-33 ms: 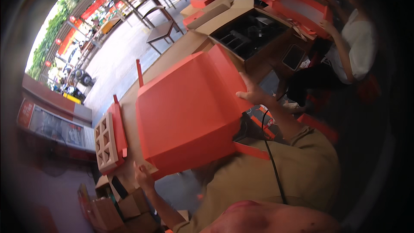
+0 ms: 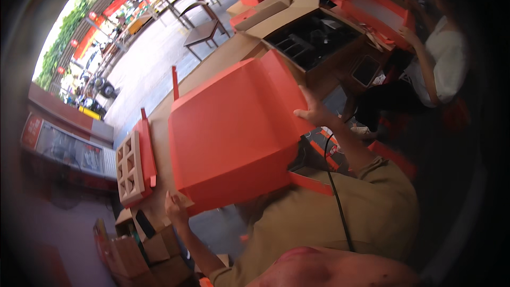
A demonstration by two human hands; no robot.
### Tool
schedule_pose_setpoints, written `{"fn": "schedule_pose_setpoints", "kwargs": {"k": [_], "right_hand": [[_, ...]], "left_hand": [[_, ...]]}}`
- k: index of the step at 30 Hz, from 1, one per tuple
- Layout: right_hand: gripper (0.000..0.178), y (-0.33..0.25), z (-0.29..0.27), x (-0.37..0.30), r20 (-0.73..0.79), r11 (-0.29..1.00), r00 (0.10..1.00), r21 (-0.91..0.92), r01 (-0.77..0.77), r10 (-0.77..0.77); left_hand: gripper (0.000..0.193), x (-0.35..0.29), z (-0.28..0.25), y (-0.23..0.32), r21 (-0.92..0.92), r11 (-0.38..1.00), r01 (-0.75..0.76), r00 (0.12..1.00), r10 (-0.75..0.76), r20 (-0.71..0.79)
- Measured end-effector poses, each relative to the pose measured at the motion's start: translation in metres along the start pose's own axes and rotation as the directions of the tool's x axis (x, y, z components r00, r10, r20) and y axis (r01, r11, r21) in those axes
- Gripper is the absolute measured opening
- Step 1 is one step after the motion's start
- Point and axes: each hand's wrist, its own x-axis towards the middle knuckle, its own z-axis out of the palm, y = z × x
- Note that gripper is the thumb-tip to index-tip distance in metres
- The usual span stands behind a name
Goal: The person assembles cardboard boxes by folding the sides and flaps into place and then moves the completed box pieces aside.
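Note:
A large red cardboard box [image 2: 228, 133], partly folded, with sloping sides and raised flaps, is in front of me at a tilt over the brown table. My left hand [image 2: 175, 207] pinches its near left corner, where a bit of brown board shows. At the right edge my right hand [image 2: 316, 111] grips the side flap, thumb on the red face and some fingers hidden. One narrow red flap [image 2: 311, 182] sticks out towards my body. Left of the box lies a red tray with a brown compartment insert [image 2: 129, 167].
An open brown carton [image 2: 313, 37] with black contents stands at the table's far side. At the right, a person [image 2: 438, 64] holds another red box [image 2: 374, 13]. Brown cartons [image 2: 130, 258] are low at the left, near a glass-fronted cabinet [image 2: 69, 149]. A chair [image 2: 203, 32] stands beyond the table.
The whole view has shifted slightly. Both hands keep their places on the red box, which looks nearly the same.

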Motion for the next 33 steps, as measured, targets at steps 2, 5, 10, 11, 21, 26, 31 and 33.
{"fn": "schedule_pose_setpoints", "kwargs": {"k": [2,5,10,11,21,26,31,33], "right_hand": [[0.072,0.005,0.006,-0.005,0.002,0.999,1.0,0.035,0.018,-0.018],[0.068,-0.026,-0.006,0.003,0.059,0.984,0.998,0.176,0.024,-0.034],[0.064,-0.023,0.001,0.001,0.01,0.985,0.999,0.165,0.04,-0.042],[0.064,-0.02,0.001,0.0,0.014,0.982,0.999,0.187,0.043,-0.046],[0.066,-0.029,-0.004,-0.005,0.141,0.877,0.99,0.472,-0.09,0.026],[0.067,-0.029,-0.005,-0.011,0.144,0.835,0.988,0.536,-0.124,0.055],[0.069,-0.023,-0.002,-0.009,0.162,0.773,0.986,0.619,-0.137,0.045],[0.07,-0.021,-0.006,-0.01,0.144,0.782,0.989,0.611,-0.122,0.042]], "left_hand": [[0.054,0.009,0.002,0.019,0.016,0.999,0.05,0.998,-0.05,0.038],[0.054,0.022,0.009,0.018,-0.14,0.982,0.125,0.984,-0.104,0.147],[0.051,0.03,0.023,0.036,-0.512,0.84,0.178,0.982,-0.117,0.15],[0.051,0.032,0.022,0.043,-0.53,0.818,0.222,0.973,-0.149,0.178],[0.047,0.049,-0.011,0.044,-0.789,0.043,0.613,0.79,-0.023,0.613],[0.049,0.051,-0.02,0.064,-0.795,0.076,0.602,0.798,-0.046,0.601],[0.059,0.039,-0.018,0.053,-0.734,-0.089,0.673,0.738,0.024,0.674],[0.064,0.034,-0.022,0.054,-0.758,-0.084,0.647,0.762,0.076,0.643]]}}
